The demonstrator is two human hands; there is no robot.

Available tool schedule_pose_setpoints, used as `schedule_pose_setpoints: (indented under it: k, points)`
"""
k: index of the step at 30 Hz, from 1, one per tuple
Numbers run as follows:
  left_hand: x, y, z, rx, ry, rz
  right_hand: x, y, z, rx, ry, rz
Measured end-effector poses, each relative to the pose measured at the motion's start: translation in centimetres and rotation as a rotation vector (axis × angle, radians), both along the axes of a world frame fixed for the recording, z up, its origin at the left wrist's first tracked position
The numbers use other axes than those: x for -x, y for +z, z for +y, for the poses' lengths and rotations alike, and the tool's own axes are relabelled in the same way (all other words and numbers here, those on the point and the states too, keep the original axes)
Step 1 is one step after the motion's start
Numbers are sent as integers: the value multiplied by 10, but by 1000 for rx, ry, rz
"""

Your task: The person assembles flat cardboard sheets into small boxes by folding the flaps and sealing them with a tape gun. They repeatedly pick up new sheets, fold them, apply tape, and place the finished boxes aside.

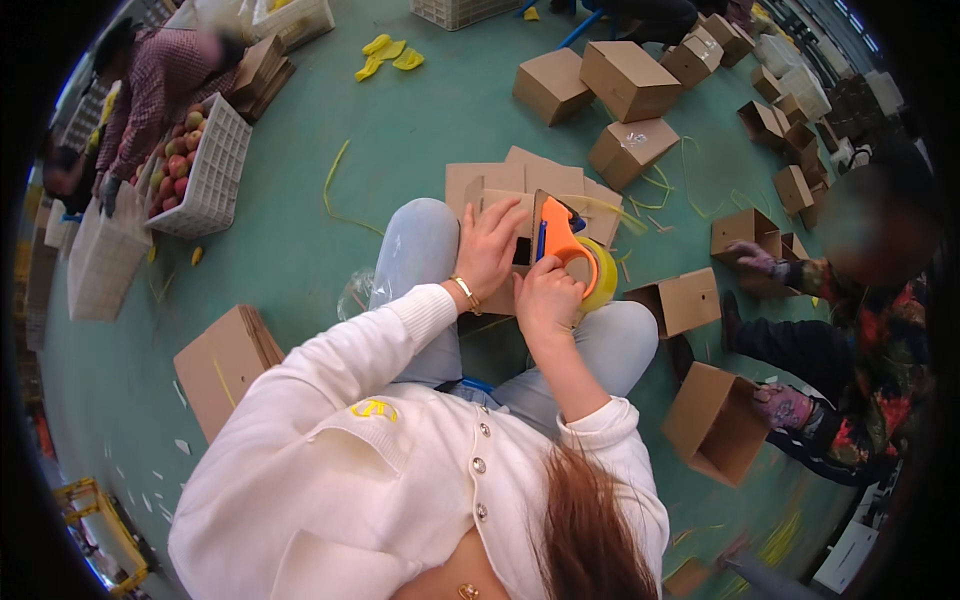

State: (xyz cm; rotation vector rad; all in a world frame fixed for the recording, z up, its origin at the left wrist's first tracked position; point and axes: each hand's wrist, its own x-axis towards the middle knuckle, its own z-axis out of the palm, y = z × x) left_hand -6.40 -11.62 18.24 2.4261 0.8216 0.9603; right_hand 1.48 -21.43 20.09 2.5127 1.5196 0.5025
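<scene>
Over my lap, my right hand point(549, 297) grips an orange tape gun point(562, 237) loaded with a roll of yellowish packing tape point(604, 285). The tape gun's front end rests at a cardboard box point(523, 205) between my knees. My left hand point(488, 248) lies on the box's left side with its fingers stretched out; it holds nothing. Part of the box is hidden behind my hands. Flat cardboard sheets point(548, 175) lie on the floor just beyond it.
At the right, a co-worker's gloved hand point(783, 406) holds an open box point(700, 425). Closed boxes point(630, 80) stand ahead. A stack of flat cardboard point(222, 370) lies to my left. Another person bends by a white crate point(222, 170) of red fruit. Yellow straps point(335, 190) litter the green floor.
</scene>
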Motion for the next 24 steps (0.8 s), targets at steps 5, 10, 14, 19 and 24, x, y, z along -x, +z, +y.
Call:
schedule_pose_setpoints:
  k: [5, 10, 14, 19, 24]
  points:
    - [-33, -34, -10, 396, -57, -370, -10, 1, -14, -131, 14, 153]
    - [-44, -18, 11, 311, -30, -309, -8, 8, -18, -220, 27, 175]
    - [-35, -26, 43, -38, -39, 348, -8, 11, -18, -205, -57, 379]
    - [-32, -27, 39, -205, 92, 249, -25, -29, -57, -634, -421, 718]
    - [-47, -31, 47, -133, 87, 312, -17, -73, -15, -1117, -513, 814]
